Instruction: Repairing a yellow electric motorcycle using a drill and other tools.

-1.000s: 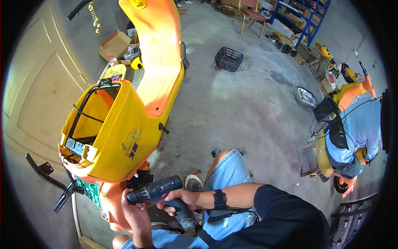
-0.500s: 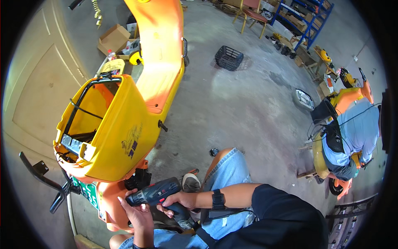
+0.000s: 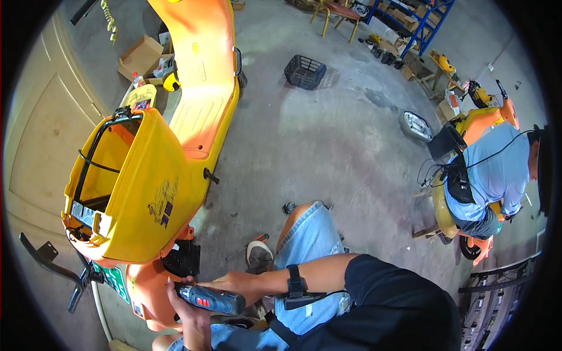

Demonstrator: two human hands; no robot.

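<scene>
Low in front of my knees is a dark blue and black cordless drill (image 3: 218, 299) with red marks on its side. My left hand (image 3: 192, 313) grips it from the near left, thumb standing up beside it. My right hand (image 3: 234, 283) lies along the drill's far side, pointing left; most of its fingers are hidden there. Just beyond my hands stands a yellow and orange scooter (image 3: 184, 205). Its seat compartment is uncovered, with a black frame around the opening. Its orange tail section (image 3: 149, 286) and green plate (image 3: 115, 282) are nearest my left hand.
A black metal rack (image 3: 52, 266) juts out at the scooter's left. On the floor lie a black crate (image 3: 305, 72) and a pale tray-like part (image 3: 416, 126). At right a person in a light blue shirt (image 3: 489, 164) sits by another scooter (image 3: 468, 130). A blue shelf (image 3: 417, 29) stands behind.
The drill has turned, its rounded end now toward the lower right. My right hand has shifted left, from its handle to its far side. The view has swung slightly right.
</scene>
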